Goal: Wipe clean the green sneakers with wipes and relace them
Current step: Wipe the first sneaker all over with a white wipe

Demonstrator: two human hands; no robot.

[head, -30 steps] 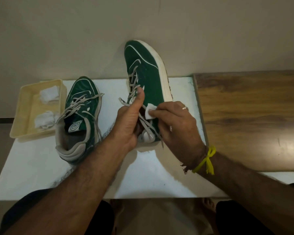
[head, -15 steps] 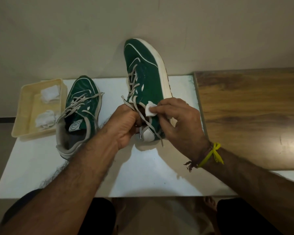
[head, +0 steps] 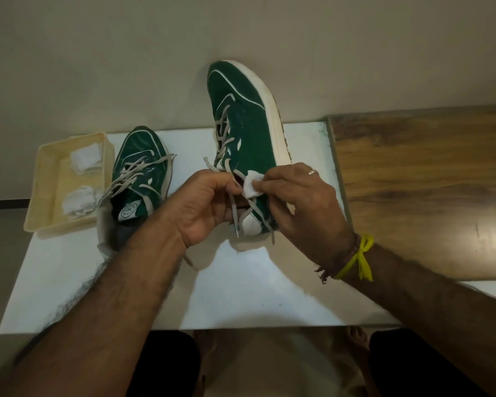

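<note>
A green sneaker (head: 245,118) with a white sole and grey laces is held up above the white table, toe pointing away. My left hand (head: 204,204) grips it at the collar near the tongue. My right hand (head: 301,202) pinches a small white wipe (head: 252,188) against the sneaker's side by the top eyelets. Loose lace ends hang down between the hands. The second green sneaker (head: 138,179) lies on the table to the left, laces loose.
A cream plastic tray (head: 45,196) at the table's left edge holds two crumpled white wipes (head: 79,200). The white tabletop (head: 241,296) meets a brown wooden surface (head: 427,181) on the right. A plain wall stands behind. My knees show below the table's front edge.
My left thumb has come down off the laces and the hand now curls round the collar. The right hand with the wipe has shifted slightly along the sneaker's side.
</note>
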